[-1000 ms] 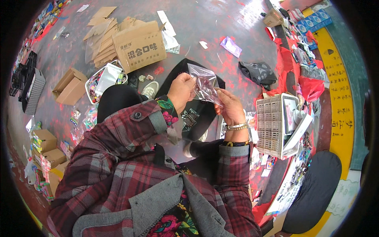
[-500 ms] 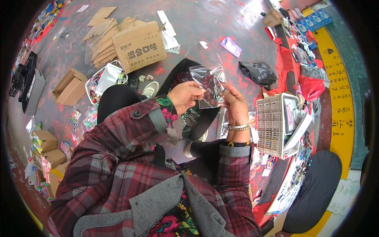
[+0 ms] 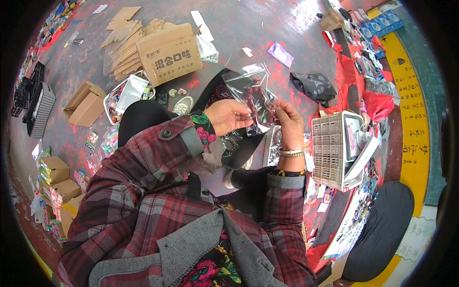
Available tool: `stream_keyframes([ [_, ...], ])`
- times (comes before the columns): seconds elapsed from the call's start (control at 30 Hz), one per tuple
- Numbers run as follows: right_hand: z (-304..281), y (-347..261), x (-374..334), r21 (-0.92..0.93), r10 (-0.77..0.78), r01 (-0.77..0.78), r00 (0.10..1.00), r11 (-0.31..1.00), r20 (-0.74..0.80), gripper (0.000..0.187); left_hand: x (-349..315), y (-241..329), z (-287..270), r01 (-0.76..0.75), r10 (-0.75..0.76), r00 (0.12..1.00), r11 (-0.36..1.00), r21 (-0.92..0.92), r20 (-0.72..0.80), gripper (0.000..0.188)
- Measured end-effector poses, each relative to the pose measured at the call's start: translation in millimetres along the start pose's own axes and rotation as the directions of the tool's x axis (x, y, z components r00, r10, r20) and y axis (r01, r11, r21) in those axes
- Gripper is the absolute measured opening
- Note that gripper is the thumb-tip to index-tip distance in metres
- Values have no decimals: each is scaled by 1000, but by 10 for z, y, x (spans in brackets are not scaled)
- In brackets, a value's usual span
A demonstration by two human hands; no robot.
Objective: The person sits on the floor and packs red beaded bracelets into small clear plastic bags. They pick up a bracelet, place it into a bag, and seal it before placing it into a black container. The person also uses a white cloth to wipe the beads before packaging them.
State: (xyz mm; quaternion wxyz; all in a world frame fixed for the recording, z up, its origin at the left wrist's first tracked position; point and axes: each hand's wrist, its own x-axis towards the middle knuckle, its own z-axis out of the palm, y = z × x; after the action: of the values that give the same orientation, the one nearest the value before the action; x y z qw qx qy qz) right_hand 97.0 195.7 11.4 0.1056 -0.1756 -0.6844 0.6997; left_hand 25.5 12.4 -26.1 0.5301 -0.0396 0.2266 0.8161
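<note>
So the right hand point(image 3: 289, 125) is pinching a clear bag point(image 3: 253, 83) between both hands; glare's hiding whether the left hand point(image 3: 228, 117) is gripping too. Looks like they're working the film, probably needing a steady pinch. A crate point(image 3: 327, 150) and carton point(image 3: 167, 48) are sitting nearby, neither blocking.

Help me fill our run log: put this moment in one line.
left hand: at clear plastic bag, grip unclear | right hand: pinching bag's right side | nearby: pale crate, right
</note>
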Motion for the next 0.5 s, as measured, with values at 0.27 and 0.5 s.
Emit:
stream_keyframes([
  [0.27, 9, -57, -31, -65, 21, -22, 1000, 998, -17, 14, -15, -76, 17, -37, 34, 999, 981, 192, 20, 16],
  [0.5, -28, -70, -34, 12, -22, 22, 1000, 1000, 4, 15, -90, 6, 205, -48, 59, 997, 972, 230, -41, 25],
])
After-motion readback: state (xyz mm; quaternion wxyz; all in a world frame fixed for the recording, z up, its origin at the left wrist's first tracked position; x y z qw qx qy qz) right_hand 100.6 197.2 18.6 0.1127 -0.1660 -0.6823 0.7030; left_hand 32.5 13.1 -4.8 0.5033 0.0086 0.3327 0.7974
